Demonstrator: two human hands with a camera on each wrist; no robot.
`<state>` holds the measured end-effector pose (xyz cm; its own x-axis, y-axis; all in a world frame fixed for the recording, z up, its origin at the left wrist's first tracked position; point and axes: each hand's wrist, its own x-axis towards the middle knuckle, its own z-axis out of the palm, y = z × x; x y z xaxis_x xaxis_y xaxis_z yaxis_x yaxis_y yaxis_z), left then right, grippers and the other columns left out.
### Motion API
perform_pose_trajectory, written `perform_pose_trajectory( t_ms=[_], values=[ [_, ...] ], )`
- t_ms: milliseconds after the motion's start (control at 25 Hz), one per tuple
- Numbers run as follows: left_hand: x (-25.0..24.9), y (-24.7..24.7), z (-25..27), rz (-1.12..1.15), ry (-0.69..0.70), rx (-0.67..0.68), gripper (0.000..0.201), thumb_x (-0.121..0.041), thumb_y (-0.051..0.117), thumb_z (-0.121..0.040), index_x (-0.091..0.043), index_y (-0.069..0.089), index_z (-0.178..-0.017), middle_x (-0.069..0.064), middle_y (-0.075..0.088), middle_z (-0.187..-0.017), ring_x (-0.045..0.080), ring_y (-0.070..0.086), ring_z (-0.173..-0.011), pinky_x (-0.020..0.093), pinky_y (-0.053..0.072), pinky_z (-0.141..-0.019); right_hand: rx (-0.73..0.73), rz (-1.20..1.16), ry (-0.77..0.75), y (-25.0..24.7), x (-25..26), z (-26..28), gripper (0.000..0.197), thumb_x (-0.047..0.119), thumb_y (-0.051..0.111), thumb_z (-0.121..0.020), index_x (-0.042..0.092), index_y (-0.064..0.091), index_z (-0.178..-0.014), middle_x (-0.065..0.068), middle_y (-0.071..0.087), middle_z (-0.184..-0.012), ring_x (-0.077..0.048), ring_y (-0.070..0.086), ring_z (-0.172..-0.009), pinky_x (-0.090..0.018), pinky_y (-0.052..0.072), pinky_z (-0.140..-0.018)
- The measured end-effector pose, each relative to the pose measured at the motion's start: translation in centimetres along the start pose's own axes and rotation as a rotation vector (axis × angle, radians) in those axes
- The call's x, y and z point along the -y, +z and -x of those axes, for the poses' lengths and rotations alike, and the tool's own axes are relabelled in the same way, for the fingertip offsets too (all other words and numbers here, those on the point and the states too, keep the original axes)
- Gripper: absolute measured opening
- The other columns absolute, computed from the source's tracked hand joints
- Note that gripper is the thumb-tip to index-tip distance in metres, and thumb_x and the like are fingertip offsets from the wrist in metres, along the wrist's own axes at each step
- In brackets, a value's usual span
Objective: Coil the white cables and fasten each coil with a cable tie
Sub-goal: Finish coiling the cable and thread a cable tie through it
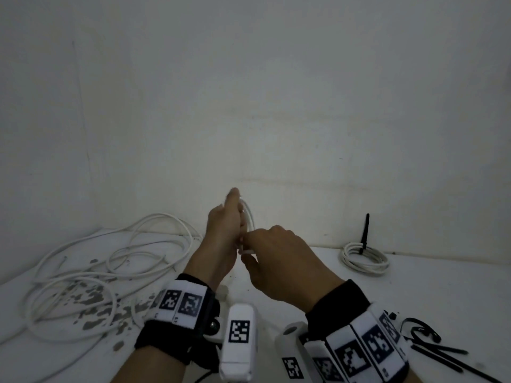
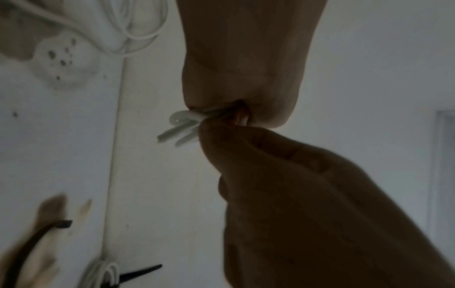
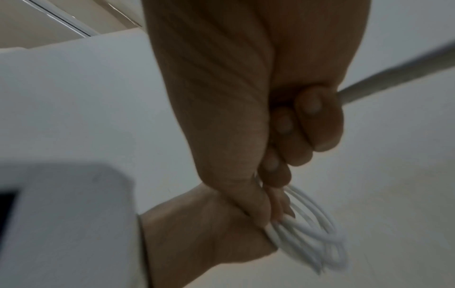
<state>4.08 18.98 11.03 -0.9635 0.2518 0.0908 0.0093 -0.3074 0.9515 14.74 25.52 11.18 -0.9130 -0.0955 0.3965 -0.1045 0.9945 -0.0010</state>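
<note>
Above the white tabletop (image 1: 304,272), the left hand (image 1: 224,239) clamps a small coil of white cable (image 3: 310,230) so its loops stay gathered; the right hand (image 1: 279,261), fingers curled, seemingly pinches the cable's end there, ready for tying.

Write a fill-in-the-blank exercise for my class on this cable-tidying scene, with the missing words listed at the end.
1. Both hands hold a small coil of ____ cable.
2. The finished coil at the far right is fastened with a ____ cable tie.
3. The loose cables lie on the person's ____ side.
4. Spare cable ties lie beside the ____ wrist.

Missing words: white; black; left; right
</note>
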Motion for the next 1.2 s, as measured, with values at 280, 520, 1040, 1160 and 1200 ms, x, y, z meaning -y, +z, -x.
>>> perform_pose_trajectory(
  t_ms=[280,520,1040,1160,1200],
  values=[
    [1.1,-0.5,0.3,-0.365,-0.053,0.382,0.047,-0.044,0.049,-0.099,-0.012,0.065,-0.069,0.007,0.064,-0.063,0.026,0.062,-0.067,0.035,0.050,-0.065,0.016,-0.325,0.015,-1.3,-2.6,-0.2,0.021,0.014,0.069,-0.081,0.017,0.049,-0.088,0.003,0.062,-0.085,-0.013,0.055,-0.072,-0.029,0.044,-0.061],
    [0.3,-0.4,1.4,-0.525,-0.070,0.568,0.048,-0.044,0.039,-0.101,-0.014,0.052,-0.067,0.001,0.044,-0.049,0.013,0.032,-0.044,0.021,0.026,-0.044,-0.043,-0.491,0.109,-3.4,-4.5,0.7,0.036,0.034,0.086,-0.073,0.016,0.056,-0.080,0.018,0.058,-0.052,-0.004,0.047,-0.041,-0.014,0.033,-0.042],
    [-0.4,-2.2,0.1,0.162,-0.166,0.613,0.045,-0.050,0.051,-0.085,-0.024,0.032,-0.054,-0.010,0.018,-0.036,0.008,0.005,-0.031,0.014,0.010,-0.034,-0.404,-0.688,0.508,-2.1,-7.7,-0.1,0.046,0.050,0.055,-0.097,0.010,0.056,-0.075,0.004,0.040,-0.053,-0.013,0.035,-0.049,-0.029,0.028,-0.053],
    [-0.8,-2.6,-0.3,0.314,-0.172,0.570,0.045,-0.047,0.048,-0.085,-0.025,0.033,-0.049,-0.010,0.012,-0.035,0.011,0.001,-0.034,0.013,0.010,-0.033,-0.341,-1.146,0.505,-2.0,-6.9,-0.7,0.022,0.019,0.047,-0.104,0.008,0.063,-0.094,-0.004,0.049,-0.068,-0.014,0.043,-0.056,-0.028,0.039,-0.054],
    [-0.9,-2.8,-0.3,0.359,-0.169,0.554,0.045,-0.047,0.048,-0.085,-0.024,0.034,-0.048,-0.009,0.007,-0.038,0.011,0.001,-0.034,0.012,0.011,-0.033,-0.309,-1.190,0.494,-1.9,-6.5,-0.8,0.021,0.015,0.046,-0.104,0.006,0.063,-0.097,-0.006,0.052,-0.073,-0.016,0.048,-0.061,-0.029,0.045,-0.056]
  ],
)
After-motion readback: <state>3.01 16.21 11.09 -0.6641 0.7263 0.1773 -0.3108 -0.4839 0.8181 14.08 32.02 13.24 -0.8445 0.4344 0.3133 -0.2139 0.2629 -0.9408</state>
